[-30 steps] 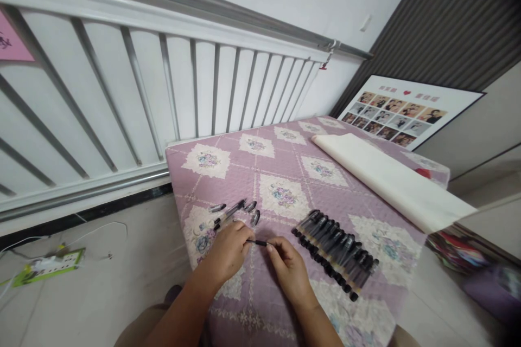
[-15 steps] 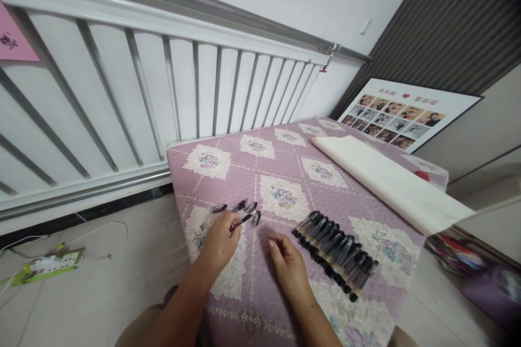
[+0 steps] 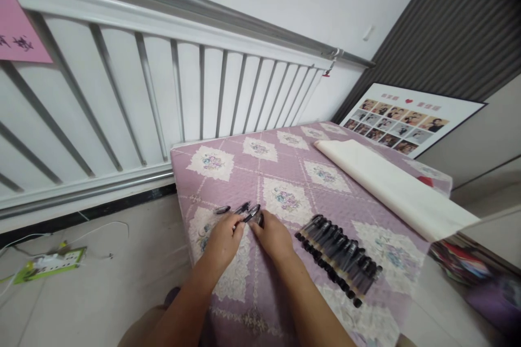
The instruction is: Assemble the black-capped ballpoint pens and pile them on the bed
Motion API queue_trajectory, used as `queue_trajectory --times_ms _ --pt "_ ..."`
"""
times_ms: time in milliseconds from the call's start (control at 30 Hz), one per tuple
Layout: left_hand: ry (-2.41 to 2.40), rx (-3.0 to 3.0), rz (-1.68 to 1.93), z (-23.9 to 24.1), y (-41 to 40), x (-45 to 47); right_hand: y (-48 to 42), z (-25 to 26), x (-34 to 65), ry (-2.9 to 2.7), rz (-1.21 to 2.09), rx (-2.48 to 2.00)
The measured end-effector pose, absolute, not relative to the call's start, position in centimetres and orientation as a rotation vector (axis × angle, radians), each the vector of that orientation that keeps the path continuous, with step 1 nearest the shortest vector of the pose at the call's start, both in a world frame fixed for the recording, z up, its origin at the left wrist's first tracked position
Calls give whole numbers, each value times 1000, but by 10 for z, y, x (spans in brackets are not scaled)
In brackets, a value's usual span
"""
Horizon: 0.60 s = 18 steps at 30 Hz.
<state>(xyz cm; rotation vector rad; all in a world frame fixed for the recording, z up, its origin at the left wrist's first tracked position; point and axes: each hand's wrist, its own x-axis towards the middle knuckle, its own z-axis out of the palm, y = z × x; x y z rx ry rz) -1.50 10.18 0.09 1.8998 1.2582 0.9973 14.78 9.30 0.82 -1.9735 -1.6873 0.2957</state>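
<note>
My left hand (image 3: 223, 239) is closed on black-capped pens (image 3: 253, 212) near the left side of the cloth-covered surface. Their capped ends stick out past my fingertips to the right. Close beside it, my right hand (image 3: 275, 235) has its thumb and fingers pinched at the capped end of a pen, which they mostly hide. Another pen (image 3: 222, 210) lies just beyond my left hand. To the right, a slanting row of several similar pens (image 3: 340, 255), with clear barrels and black ends, lies side by side on the cloth.
A purple floral cloth (image 3: 285, 162) covers the surface. A rolled cream sheet (image 3: 391, 184) lies across its right part, and a photo board (image 3: 411, 119) leans behind. A white radiator (image 3: 211, 92) runs along the wall. On the floor at left sits a power strip (image 3: 52, 263) with cords.
My right hand has moved left and forward to the pens at my left hand, its fingers closing on a capped end. The view has shifted slightly.
</note>
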Motion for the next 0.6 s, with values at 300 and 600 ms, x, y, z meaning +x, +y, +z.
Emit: queue_trajectory --times_ms 300,600 --pt "1234 2018 849 6 96 -12 58 -10 167 -1514 482 -1689" --pt "1200 2221 651 8 85 -7 28 -18 170 -700 716 -1403"
